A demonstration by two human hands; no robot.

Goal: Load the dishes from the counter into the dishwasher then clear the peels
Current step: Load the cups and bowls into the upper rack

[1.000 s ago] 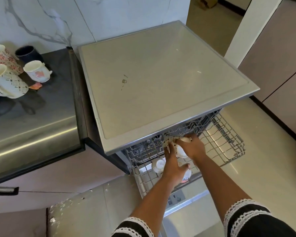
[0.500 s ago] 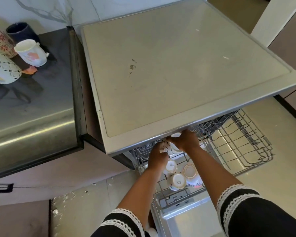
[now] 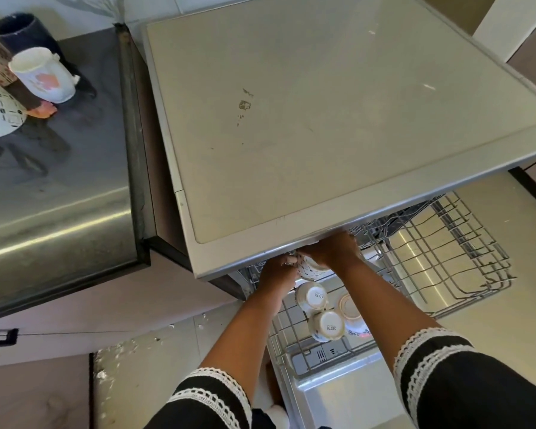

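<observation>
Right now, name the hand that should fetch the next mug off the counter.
Left, probably. The left hand is on the counter's side, where the mugs stand, and only steadies the patterned mug that the right hand covers over the rack.

Patterned white mug [image 3: 310, 269] tipped on its side between both sets of fingers, over pulled-out wire dishwasher rack [image 3: 452, 267]; just below the fingers, three cups [image 3: 312, 298] upturned; well left, four mugs [image 3: 41, 75] upright beside an orange peel [image 3: 43, 110]
</observation>
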